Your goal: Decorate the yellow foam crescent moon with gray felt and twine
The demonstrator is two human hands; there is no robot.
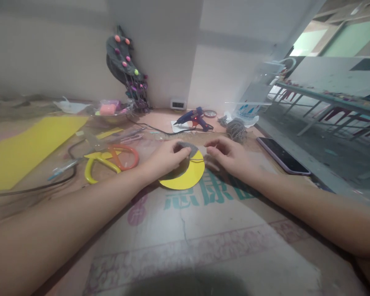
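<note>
A yellow crescent-shaped card (188, 176) is in my left hand (171, 156), pinched near its upper end. Grey yarn (188, 147) covers that upper part of the crescent, and a loose strand of it crosses the yellow just below. Just right of the card, my right hand (226, 154) is closed, its thumb and forefinger brought together. Whatever lies between those fingertips is too small to make out. Behind my right hand sits a tangled ball of grey yarn (236, 130).
A blue glue gun (195, 119) with a lit red light rests at the back, its cord running left. Scissors (123, 158) with orange and yellow handles and a yellow sheet (37, 148) lie left. A phone (282, 155) lies right. A decorated grey crescent (119, 59) leans against the wall.
</note>
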